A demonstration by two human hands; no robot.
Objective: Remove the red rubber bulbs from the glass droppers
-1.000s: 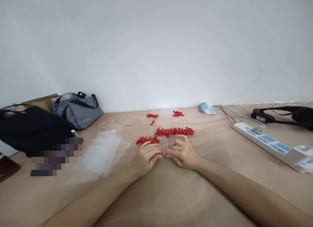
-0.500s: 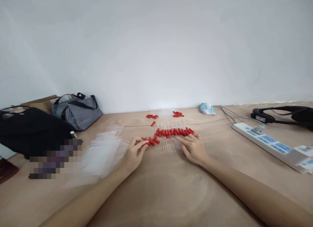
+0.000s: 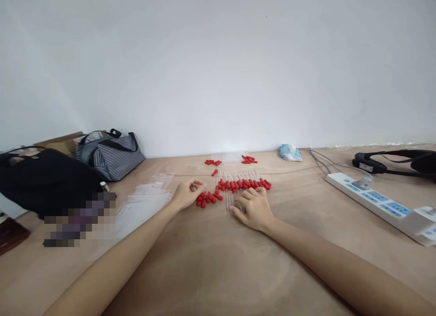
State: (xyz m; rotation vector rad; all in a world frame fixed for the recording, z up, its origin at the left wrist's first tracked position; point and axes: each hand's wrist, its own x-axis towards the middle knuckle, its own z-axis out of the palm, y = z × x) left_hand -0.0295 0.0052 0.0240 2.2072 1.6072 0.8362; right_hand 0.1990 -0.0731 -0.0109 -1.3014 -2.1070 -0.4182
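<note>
Red rubber dropper bulbs [image 3: 208, 198] lie in a loose pile at the middle of the table. My left hand [image 3: 187, 193] is just behind and left of this pile, its fingers curled in towards the thumb; whatever they may hold is hidden. To the right, a row of red bulbs [image 3: 243, 184] lies side by side, with thin clear tubes [image 3: 235, 174] reaching away behind it. More thin clear tubes [image 3: 229, 206] lie in front of the row, partly under my right hand [image 3: 254, 209]. That hand is low over them, fingers spread and thumb apart.
Clear zip bags [image 3: 146, 202] lie on the left, near a striped bag [image 3: 112, 155] and a black bag [image 3: 61, 180]. At the back are smaller bulb groups [image 3: 213, 162] and a blue-white tissue pack [image 3: 290, 152]. A power strip [image 3: 378, 200] and black headset [image 3: 395, 161] are on the right.
My left hand has drawn back and up from the bulb pile, which now shows more fully. My right hand has shifted left across the front tubes, with the thumb spread wider.
</note>
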